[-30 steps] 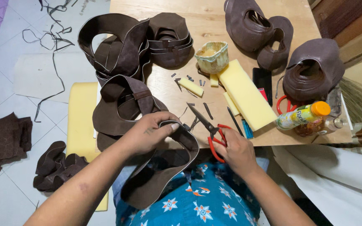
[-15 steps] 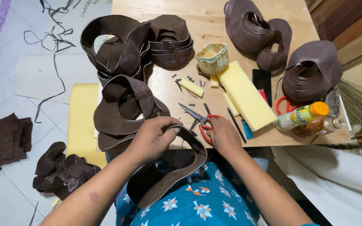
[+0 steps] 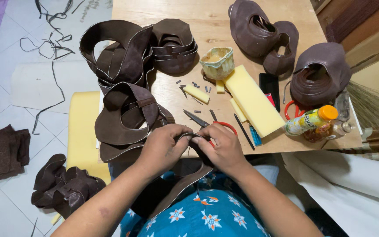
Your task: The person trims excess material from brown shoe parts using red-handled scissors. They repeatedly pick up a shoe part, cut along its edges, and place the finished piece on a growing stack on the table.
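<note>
A dark brown leather shoe upper (image 3: 178, 186) hangs from the table edge down over my lap. My left hand (image 3: 161, 147) pinches its top edge from the left. My right hand (image 3: 222, 147) pinches the same edge from the right, fingertips nearly touching the left hand's. Red-handled scissors (image 3: 207, 123) lie on the wooden table (image 3: 207, 26) just beyond my right hand, partly hidden by it.
Piles of brown leather uppers (image 3: 128, 114) (image 3: 316, 72) cover the table's left, back and right. Yellow foam blocks (image 3: 253, 101), a small woven cup (image 3: 218, 61), a bottle with an orange cap (image 3: 308, 120) and small offcuts lie mid-table. More leather (image 3: 62, 184) and a yellow foam sheet (image 3: 82, 131) sit on the tiled floor.
My right hand put the red scissors down on the table and came over to the leather edge. Both hands now pinch the upper together.
</note>
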